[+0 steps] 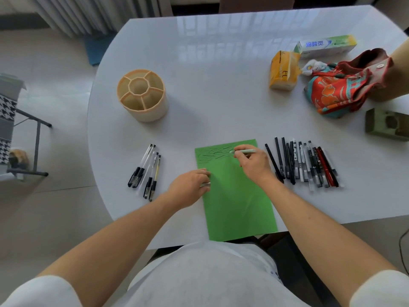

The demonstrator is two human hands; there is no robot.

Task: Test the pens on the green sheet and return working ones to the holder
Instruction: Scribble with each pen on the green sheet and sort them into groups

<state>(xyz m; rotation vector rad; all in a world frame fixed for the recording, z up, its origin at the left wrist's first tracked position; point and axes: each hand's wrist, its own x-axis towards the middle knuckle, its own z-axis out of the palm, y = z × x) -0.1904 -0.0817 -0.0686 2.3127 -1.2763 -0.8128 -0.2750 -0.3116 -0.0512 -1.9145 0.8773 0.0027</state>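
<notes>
The fingers [240,156] of the right hand [254,166] pinch a pale green pen [243,151], its tip on the scribbled top of the green sheet [236,204], while the left hand [190,188] curls round a small pale cap [205,185] and rests on the sheet's left edge. The sheet lies at the near edge of the white table [221,85], between four clear pens [147,171] on its left and a row of mostly black pens [307,165] on its right. The round beige holder [142,96] stands well apart, further back on the left.
</notes>
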